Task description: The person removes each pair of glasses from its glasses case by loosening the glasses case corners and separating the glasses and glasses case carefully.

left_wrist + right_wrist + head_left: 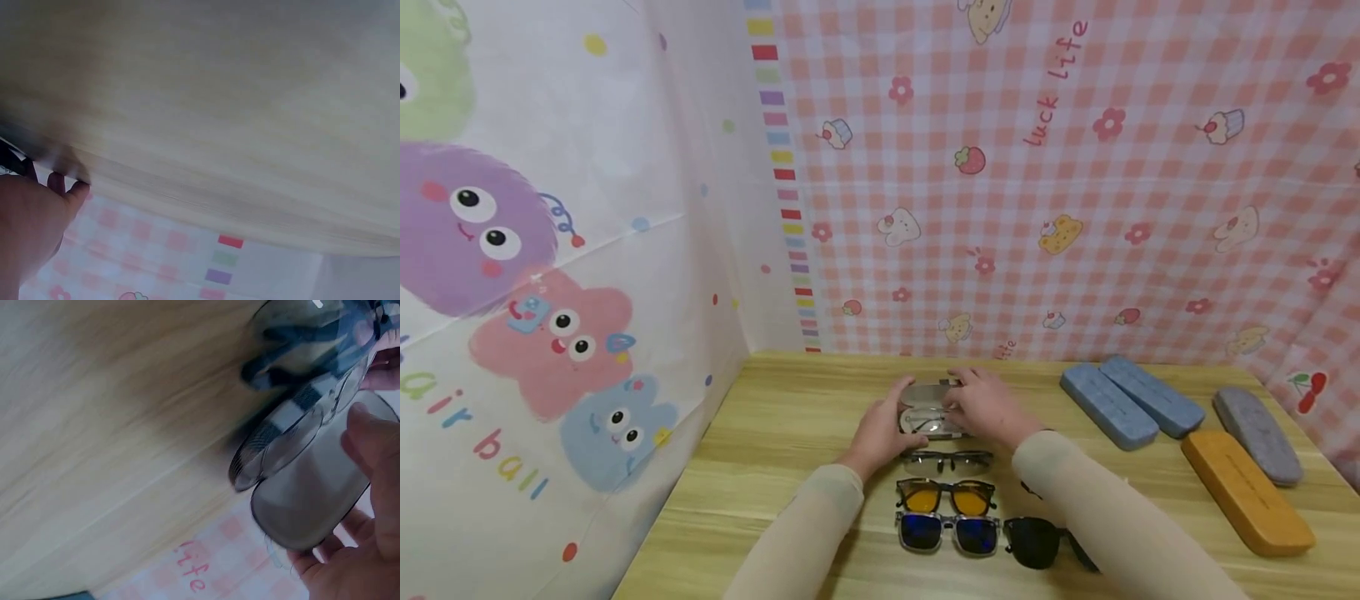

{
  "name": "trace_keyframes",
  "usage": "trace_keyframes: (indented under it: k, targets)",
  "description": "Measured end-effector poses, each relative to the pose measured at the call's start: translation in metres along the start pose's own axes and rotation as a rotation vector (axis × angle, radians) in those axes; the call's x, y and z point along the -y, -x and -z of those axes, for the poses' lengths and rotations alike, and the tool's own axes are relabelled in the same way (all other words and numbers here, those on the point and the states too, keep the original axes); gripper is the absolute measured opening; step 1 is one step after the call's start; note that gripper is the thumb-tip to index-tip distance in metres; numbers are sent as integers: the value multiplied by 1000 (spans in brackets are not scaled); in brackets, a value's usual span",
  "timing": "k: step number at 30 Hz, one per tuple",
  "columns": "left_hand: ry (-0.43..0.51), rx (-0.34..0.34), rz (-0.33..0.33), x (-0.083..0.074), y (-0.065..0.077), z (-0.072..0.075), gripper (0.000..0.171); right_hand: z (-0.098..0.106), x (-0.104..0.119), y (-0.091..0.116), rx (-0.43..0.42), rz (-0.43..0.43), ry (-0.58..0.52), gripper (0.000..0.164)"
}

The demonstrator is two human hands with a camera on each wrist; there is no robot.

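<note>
A glasses case [931, 395] lies open near the back of the table, its lid raised on the far side. A pair of clear-lensed glasses [927, 425] rests inside it, with the lenses toward me. My left hand [880, 427] grips the case's left end, thumb at the front and fingers behind. At the right end is my right hand [994, 408]. In the right wrist view its thumb lies on the pale lining of the lid [306, 497], with the fingers curled behind. A black-and-white plaid outer side [284, 425] shows there. In the left wrist view the case is mostly hidden.
In front lie tinted half-rim glasses [949, 463], orange-lensed glasses [968, 500] and blue-lensed sunglasses [977, 535]. Black sunglasses [1033, 543] sit partly under my right sleeve. To the right are two blue cases [1108, 406], a grey case [1257, 433] and a yellow-orange case [1247, 493].
</note>
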State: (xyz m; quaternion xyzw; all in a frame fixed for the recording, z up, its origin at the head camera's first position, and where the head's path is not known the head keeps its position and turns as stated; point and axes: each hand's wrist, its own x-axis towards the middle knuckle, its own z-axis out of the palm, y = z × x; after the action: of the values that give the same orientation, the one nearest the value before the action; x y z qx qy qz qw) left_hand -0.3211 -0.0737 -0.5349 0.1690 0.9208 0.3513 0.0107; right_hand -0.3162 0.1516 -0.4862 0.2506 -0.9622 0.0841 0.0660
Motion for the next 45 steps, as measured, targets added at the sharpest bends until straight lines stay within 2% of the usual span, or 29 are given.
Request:
trace_keyframes:
  k: [4,12,19,30,33,41,45]
  targets:
    - [8,12,10,1,-3,-2,107,-5,6,0,-1,-42,15,21]
    - [22,11,18,1,-2,-3,107,-12,9,0,5,-135,-41,17]
    - [21,16,18,-2,-1,-2,107,-13,9,-1,-28,-137,-35,6]
    - [19,10,2,0,-2,0,107,-5,4,7,-110,-18,-41,9]
    - [18,12,8,-1,0,1,106,-5,4,11,-176,44,-18,10]
    - [14,12,6,-1,2,2,106,-10,0,24,-417,271,85,12]
    - [5,10,9,-1,1,1,107,-5,-3,33,-483,334,88,16]
